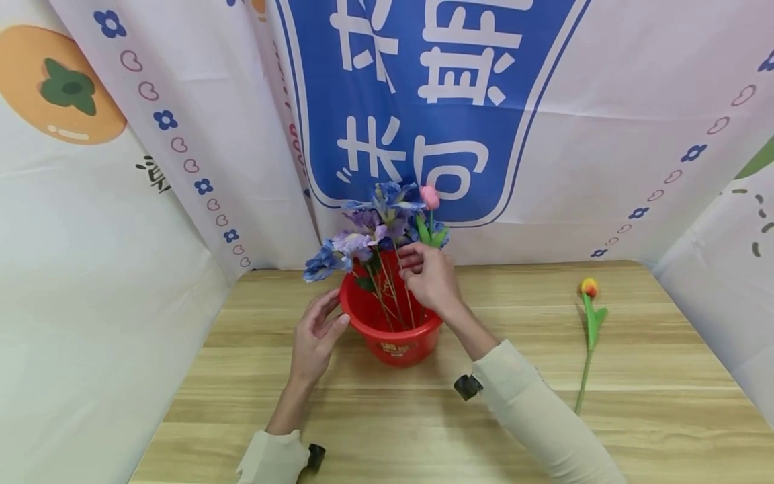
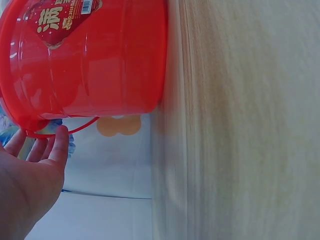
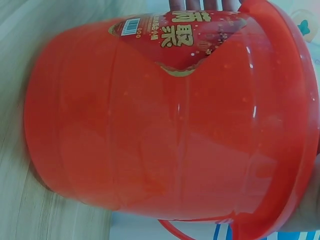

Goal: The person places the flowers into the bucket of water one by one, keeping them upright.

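Observation:
A red plastic bucket [image 1: 396, 346] stands on the table, holding several artificial flowers with blue and purple petals [image 1: 357, 243] on thin stems. Among them rises a pink tulip [image 1: 430, 197] with green leaves; its lower stem is hidden behind the right hand. On the bucket's left side, my left hand [image 1: 314, 336] grips the rim by the handle [image 2: 82, 127], thumb toward the front. My right hand [image 1: 432, 275] reaches over the rim from the right and pinches a thin flower stem [image 1: 406, 296] above the bucket's opening. Most of this hand is hidden in the right wrist view.
A red-and-yellow tulip [image 1: 589, 288] with a green stem lies on the right part of the wooden table [image 1: 508, 430]. Behind the table hangs a white printed cloth [image 1: 580, 161] with a blue panel, close to the flowers.

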The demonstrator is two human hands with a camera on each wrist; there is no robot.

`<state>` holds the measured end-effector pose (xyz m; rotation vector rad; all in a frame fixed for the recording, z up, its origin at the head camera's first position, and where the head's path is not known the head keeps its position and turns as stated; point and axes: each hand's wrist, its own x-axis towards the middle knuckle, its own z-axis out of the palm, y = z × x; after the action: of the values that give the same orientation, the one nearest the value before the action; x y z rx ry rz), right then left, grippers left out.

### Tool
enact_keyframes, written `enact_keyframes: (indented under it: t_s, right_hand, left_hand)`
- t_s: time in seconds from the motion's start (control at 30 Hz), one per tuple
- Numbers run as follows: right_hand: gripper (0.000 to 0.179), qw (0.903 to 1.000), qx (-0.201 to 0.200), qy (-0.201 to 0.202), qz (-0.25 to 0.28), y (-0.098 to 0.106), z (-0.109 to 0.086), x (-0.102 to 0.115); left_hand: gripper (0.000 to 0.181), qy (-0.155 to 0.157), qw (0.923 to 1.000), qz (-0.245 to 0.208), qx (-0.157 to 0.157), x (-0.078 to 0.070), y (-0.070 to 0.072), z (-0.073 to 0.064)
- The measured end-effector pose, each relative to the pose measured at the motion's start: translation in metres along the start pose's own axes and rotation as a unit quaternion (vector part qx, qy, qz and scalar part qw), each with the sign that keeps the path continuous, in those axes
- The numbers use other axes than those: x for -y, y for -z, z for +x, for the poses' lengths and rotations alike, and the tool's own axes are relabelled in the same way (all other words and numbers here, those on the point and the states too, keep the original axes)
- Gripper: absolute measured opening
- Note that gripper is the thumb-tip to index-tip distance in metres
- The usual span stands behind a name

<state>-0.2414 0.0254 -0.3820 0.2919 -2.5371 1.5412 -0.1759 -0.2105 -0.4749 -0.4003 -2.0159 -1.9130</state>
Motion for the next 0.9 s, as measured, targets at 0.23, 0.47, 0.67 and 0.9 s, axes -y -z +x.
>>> enact_keyframes:
  t_s: [0.23, 0.47, 0.67, 0.9]
  right_hand:
    - [0.031, 1.0, 0.003, 0.003, -0.005, 0.004, -0.005, 0.002]
    - [0.035, 0.9999, 0.008, 0.001, 0.011, 0.012, -0.013, 0.005]
    - [0.035, 0.9993, 0.008, -0.001, 0.037, 0.022, -0.021, 0.005]
    - [0.036, 0.9964, -0.019, -0.011, 0.082, 0.046, -0.03, -0.002]
  left_hand:
    - [0.052, 0.002, 1.0, 0.004, 0.0, 0.001, 0.0, -0.001]
    - [0.051, -0.001, 1.0, 0.002, 0.002, 0.0, 0.0, 0.0]
    - [0.051, -0.003, 1.0, -0.006, 0.001, 0.002, 0.0, 0.0]
    - [0.051, -0.002, 0.9999, -0.012, 0.0, 0.001, 0.0, 0.0]
